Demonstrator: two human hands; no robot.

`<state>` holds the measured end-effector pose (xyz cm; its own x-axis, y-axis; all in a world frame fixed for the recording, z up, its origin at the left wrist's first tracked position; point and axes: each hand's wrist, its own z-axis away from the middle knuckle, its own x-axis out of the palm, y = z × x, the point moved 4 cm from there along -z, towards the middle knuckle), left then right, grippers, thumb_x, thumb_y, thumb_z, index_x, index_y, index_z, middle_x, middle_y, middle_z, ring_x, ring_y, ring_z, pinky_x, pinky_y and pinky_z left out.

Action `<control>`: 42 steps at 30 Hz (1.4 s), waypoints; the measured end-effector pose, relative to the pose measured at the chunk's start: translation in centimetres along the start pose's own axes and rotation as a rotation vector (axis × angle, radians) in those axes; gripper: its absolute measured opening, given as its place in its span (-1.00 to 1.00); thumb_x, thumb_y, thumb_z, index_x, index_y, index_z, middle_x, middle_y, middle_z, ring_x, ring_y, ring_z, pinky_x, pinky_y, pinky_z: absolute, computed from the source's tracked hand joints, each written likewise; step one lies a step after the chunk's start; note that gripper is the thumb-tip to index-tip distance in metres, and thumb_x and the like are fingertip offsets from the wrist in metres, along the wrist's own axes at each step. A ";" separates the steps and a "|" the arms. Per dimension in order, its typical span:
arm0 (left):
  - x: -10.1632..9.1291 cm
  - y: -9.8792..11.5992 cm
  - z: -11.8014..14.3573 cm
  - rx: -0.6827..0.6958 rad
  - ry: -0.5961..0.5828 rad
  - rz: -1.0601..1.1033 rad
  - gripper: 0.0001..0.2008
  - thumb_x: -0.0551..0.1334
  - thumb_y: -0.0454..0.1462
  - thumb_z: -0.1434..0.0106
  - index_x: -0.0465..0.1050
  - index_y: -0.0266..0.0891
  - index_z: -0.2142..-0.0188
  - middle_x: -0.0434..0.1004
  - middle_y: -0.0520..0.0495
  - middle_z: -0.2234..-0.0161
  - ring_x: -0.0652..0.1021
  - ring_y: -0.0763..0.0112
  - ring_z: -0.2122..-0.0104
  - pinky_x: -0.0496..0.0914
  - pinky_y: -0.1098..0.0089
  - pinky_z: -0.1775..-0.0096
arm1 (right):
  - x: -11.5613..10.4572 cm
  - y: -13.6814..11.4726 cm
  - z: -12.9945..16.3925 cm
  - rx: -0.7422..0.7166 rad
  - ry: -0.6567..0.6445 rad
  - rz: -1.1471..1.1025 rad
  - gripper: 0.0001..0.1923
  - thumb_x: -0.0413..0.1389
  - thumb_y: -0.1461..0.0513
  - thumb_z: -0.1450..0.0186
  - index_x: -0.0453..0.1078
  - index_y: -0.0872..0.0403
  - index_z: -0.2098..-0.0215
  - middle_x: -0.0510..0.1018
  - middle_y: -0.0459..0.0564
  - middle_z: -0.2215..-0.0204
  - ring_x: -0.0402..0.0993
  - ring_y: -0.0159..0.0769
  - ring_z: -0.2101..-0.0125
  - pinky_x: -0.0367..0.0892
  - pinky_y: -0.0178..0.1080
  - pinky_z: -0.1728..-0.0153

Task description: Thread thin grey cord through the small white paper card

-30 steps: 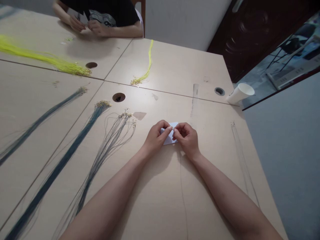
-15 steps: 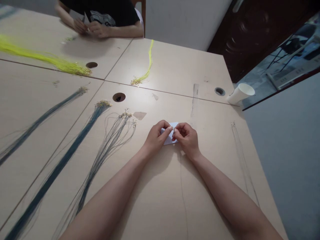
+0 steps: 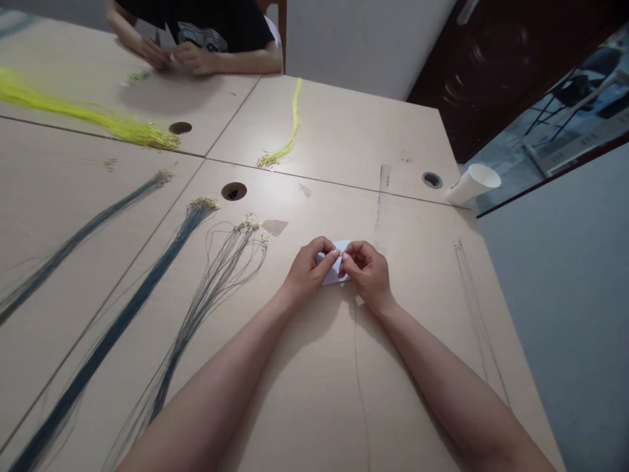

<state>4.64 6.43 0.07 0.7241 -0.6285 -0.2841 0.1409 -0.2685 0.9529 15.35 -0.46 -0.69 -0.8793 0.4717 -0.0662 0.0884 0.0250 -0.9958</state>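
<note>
My left hand (image 3: 312, 265) and my right hand (image 3: 366, 270) meet fingertip to fingertip, both closed in a pinch. Something tiny and pale shows between the fingertips; its kind is too small to make out. Under both hands lies a small white sheet of paper (image 3: 335, 275), partly covered by the fingers. A thin cord (image 3: 360, 387) runs from beneath my right hand across the tabletop toward me; its upper end is hidden at the fingers.
Bundles of dark cords (image 3: 181, 321) with gold-coloured ends lie to the left, yellow cords (image 3: 289, 134) farther back. A clear ruler (image 3: 382, 203), a white cup (image 3: 474, 183) and a few loose cords (image 3: 476, 314) are on the right. Across the table (image 3: 413, 314) another person's hands (image 3: 177, 56) work.
My two hands stay in the same place, still pinched together over the paper. Across the table, the other person's hands have shifted slightly.
</note>
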 end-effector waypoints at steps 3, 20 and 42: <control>0.0 0.1 0.0 -0.004 0.004 -0.003 -0.78 0.07 -0.15 -0.22 0.26 -0.26 0.45 0.29 0.08 0.52 0.24 0.57 0.54 0.15 0.49 0.48 | 0.0 0.0 0.0 0.000 0.003 -0.005 -0.95 0.06 0.25 -0.13 0.26 0.07 0.43 0.38 -0.21 0.67 0.36 -0.44 0.67 0.28 -0.36 0.61; -0.2 0.1 0.0 -0.018 0.032 0.033 -0.79 0.08 -0.17 -0.22 0.29 -0.27 0.43 0.28 0.06 0.49 0.27 0.54 0.50 0.17 0.48 0.45 | 0.0 0.1 0.0 -0.007 0.029 -0.023 -0.93 0.09 0.23 -0.14 0.28 0.07 0.42 0.39 -0.21 0.66 0.37 -0.45 0.66 0.30 -0.36 0.58; -0.2 0.0 0.0 -0.051 0.015 0.060 -0.79 0.08 -0.16 -0.21 0.28 -0.27 0.42 0.28 0.05 0.49 0.27 0.54 0.50 0.17 0.48 0.45 | -0.2 0.0 0.1 -0.072 0.075 0.091 -0.95 0.08 0.24 -0.13 0.30 0.06 0.43 0.38 -0.20 0.65 0.38 -0.44 0.66 0.27 -0.37 0.61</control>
<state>4.53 6.55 0.14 0.7419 -0.6314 -0.2256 0.1309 -0.1935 0.9723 15.42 -0.65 -0.64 -0.8286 0.5397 -0.1488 0.2024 0.0409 -0.9785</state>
